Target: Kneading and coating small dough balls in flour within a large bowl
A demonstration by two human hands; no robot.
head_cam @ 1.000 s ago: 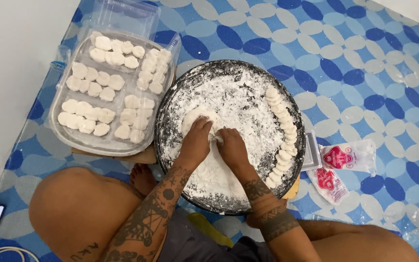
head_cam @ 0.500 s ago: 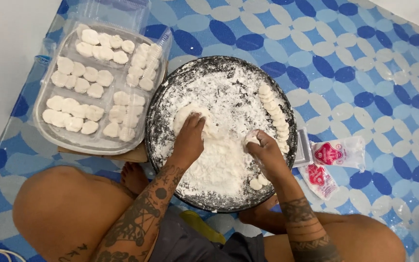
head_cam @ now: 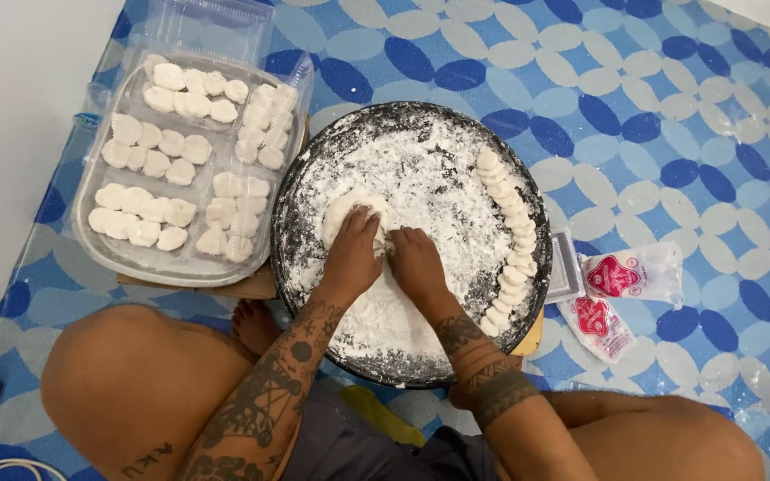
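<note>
Head view: hands (head_cam: 385, 254) on dough (head_cam: 345, 209)

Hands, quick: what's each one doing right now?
Left hand: fingers curled down on the lump of dough in the floured pan; a firm grip cannot be told.
Right hand: pressed on the flour beside it, holding nothing visible.

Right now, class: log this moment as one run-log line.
left hand: on dough lump | right hand: beside it, touching | round floured tray: row of cut pieces along right rim
</note>
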